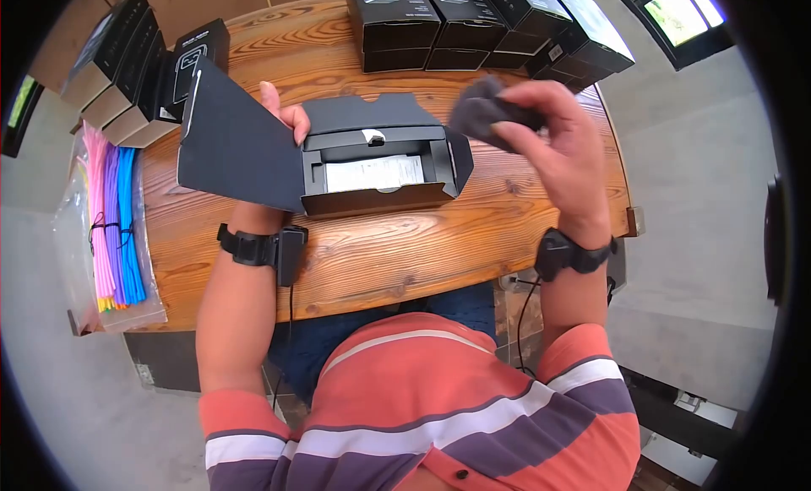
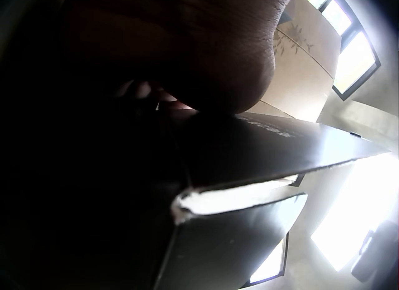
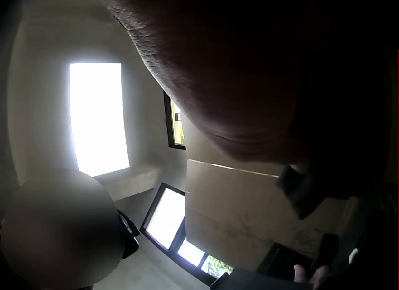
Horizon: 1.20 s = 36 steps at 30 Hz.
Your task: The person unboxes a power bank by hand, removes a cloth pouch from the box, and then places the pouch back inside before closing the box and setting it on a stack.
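Observation:
An open black box (image 1: 376, 174) lies on the wooden table (image 1: 405, 250), a white paper sheet (image 1: 374, 173) inside it. My left hand (image 1: 283, 119) grips the raised black lid (image 1: 236, 145) at the box's left, fingers behind the flap; in the left wrist view the lid's edge (image 2: 237, 199) fills the frame under the dark palm. My right hand (image 1: 541, 128) is lifted above the box's right end and pinches a dark grey soft pouch (image 1: 486, 107). The right wrist view shows mostly the dark palm, with a corner of the pouch (image 3: 299, 190).
Several black boxes (image 1: 481, 22) are stacked along the far edge, and more black boxes (image 1: 139, 69) at the far left. A clear bag of coloured strips (image 1: 114, 229) lies at the table's left end. The near table edge runs just before my torso.

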{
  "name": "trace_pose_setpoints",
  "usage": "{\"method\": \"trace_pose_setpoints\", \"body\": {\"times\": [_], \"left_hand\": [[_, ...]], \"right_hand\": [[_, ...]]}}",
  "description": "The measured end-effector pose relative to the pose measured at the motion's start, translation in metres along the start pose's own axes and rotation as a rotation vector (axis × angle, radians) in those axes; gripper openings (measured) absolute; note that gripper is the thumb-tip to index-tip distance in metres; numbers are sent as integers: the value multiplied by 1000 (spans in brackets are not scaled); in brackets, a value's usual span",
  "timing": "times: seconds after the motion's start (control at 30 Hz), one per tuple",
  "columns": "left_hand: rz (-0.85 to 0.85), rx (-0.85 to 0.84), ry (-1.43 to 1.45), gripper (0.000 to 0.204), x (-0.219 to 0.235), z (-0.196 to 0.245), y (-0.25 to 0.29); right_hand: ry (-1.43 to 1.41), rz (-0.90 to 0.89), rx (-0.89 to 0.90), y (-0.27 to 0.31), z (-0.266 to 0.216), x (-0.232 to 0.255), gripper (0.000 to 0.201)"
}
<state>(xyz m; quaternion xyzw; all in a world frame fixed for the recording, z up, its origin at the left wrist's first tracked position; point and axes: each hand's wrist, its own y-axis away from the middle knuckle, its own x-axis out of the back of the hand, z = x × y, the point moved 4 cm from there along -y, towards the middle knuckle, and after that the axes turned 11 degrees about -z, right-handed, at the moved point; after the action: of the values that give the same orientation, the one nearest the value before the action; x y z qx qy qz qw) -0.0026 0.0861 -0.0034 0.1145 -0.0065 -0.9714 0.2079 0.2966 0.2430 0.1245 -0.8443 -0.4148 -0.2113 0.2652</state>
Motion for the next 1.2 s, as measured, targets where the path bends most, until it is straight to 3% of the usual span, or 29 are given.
{"method": "trace_pose_setpoints", "body": {"times": [0.03, 0.13, 0.2, 0.27, 0.33, 0.37, 0.4, 0.43, 0.47, 0.53, 0.7, 0.77, 0.87, 0.9, 0.93, 1.0, 1.1, 1.13, 1.2], "left_hand": [[-9, 4, 9, 85, -1, 0, 0], [-6, -24, -90, 82, 14, -9, -6], [-13, -18, -79, 82, 18, -11, -9], [-32, 0, -48, 83, 18, -14, -9], [-47, 19, -10, 84, 15, -18, -10], [-37, 19, -2, 84, 11, -20, -14], [15, -177, 66, 64, 6, -13, -18], [65, -374, 132, 46, 6, -8, -18], [68, -374, 135, 46, 8, -8, -16], [72, -221, 196, 30, 11, -15, -13], [85, -323, 145, 30, 10, -15, -22], [72, -387, 204, 29, 12, -18, -23], [45, -442, 283, 29, 12, -15, -20], [48, -331, 102, 52, 13, -13, -16], [50, -218, -80, 83, 13, -12, -12], [29, -165, 56, 79, 8, -6, -3], [-38, -96, 333, 73, -2, 12, 7], [-81, -77, 479, 71, -5, 14, 7], [-100, -143, 443, 74, 7, 6, 3]], "right_hand": [[46, -82, 95, -11, -13, -17, 28], [65, -255, 94, -41, -26, -66, 29], [65, -446, -57, -52, -26, -87, 31], [95, -506, -13, -58, -22, -101, 26], [268, -686, -64, -57, -24, -113, 18], [260, -680, -68, -59, -27, -114, 12], [263, -691, -65, -59, -21, -116, 12], [386, -616, 85, -60, -16, -116, 11], [505, -534, 233, -60, -14, -114, 10], [506, -554, 206, -61, -8, -114, 10], [479, -652, 99, -62, 2, -113, 15], [299, -550, -39, -62, -3, -98, 20], [155, -579, -122, -53, -9, -80, 31], [171, -588, -26, -49, -6, -75, 53], [169, -586, -28, -45, -1, -73, 53], [396, -409, 104, -37, -3, -66, 71], [319, -274, 152, -29, 18, -66, 81], [316, -268, 150, -26, 19, -64, 81], [132, -292, 6, -22, 25, -62, 75]]}}
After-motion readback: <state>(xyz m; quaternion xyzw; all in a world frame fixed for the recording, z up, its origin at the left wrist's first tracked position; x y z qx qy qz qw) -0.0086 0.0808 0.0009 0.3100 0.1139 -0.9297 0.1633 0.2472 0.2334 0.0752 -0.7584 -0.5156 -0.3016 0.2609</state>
